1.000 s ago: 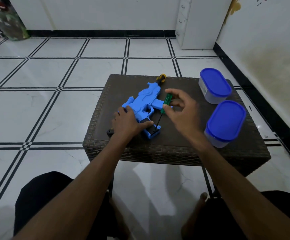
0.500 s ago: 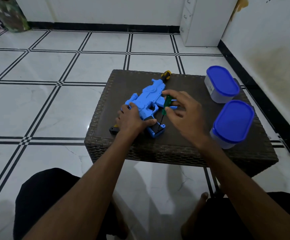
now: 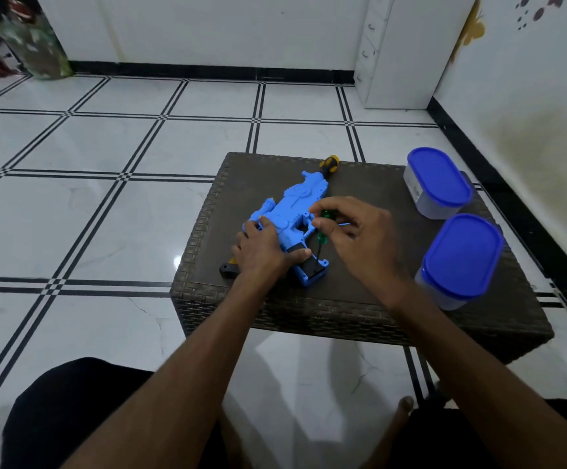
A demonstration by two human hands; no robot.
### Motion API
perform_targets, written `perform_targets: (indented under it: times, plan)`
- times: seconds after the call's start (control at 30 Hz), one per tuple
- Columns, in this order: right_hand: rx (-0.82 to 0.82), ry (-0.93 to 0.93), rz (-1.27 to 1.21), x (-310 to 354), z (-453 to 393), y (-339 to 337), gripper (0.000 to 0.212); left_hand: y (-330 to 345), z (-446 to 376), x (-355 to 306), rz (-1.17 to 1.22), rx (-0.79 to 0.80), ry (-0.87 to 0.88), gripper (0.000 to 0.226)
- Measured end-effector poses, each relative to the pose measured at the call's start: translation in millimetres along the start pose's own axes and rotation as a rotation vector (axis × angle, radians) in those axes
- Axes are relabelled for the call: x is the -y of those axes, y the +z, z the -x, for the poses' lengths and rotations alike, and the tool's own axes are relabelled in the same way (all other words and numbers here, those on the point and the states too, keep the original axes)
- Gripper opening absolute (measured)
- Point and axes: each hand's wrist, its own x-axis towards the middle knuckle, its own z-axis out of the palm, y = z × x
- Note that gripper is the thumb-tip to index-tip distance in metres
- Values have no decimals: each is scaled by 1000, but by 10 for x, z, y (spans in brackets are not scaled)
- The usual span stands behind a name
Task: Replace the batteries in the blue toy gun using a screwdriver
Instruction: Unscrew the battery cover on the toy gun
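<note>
Green-handled screwdriver [image 3: 323,228] is being pinched by the right hand [image 3: 360,245], its tip sitting on the blue toy gun [image 3: 292,214] grip under the left hand [image 3: 262,250], which is pressing flat. Tilting risks the tip slipping off.

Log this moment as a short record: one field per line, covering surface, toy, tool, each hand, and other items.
surface: dark woven table
toy: blue toy gun lying flat on the table
tool: green-handled screwdriver, tip down at the gun's grip end
left hand: presses the gun down
right hand: fingers pinch the screwdriver handle
other items: two blue-lidded containers on the right; a yellow-and-black handle beyond the gun
</note>
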Motion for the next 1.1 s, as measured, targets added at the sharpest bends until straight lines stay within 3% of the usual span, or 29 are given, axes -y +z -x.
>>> perform_targets:
  times: [0.13, 0.27, 0.5, 0.67, 0.93, 1.1]
  plan:
    - [74, 43, -15, -5, 6, -15, 39, 10, -19, 9, -16, 1, 1, 114]
    - [109, -30, 19, -35, 19, -12, 25, 8, -22, 9, -20, 1, -3, 114]
    - [-24, -71, 64, 20, 17, 105, 10, -1, -12, 13, -12, 8, 6, 114]
    - [57, 3, -37, 52, -23, 54, 31, 3, -18, 14, -26, 11, 3, 114]
    - [23, -27, 13, 10, 22, 73, 19, 4, -4, 7, -22, 9, 8, 113]
    - [9, 40, -18, 6, -7, 22, 25, -12, 1, -2, -38, 14, 4, 113]
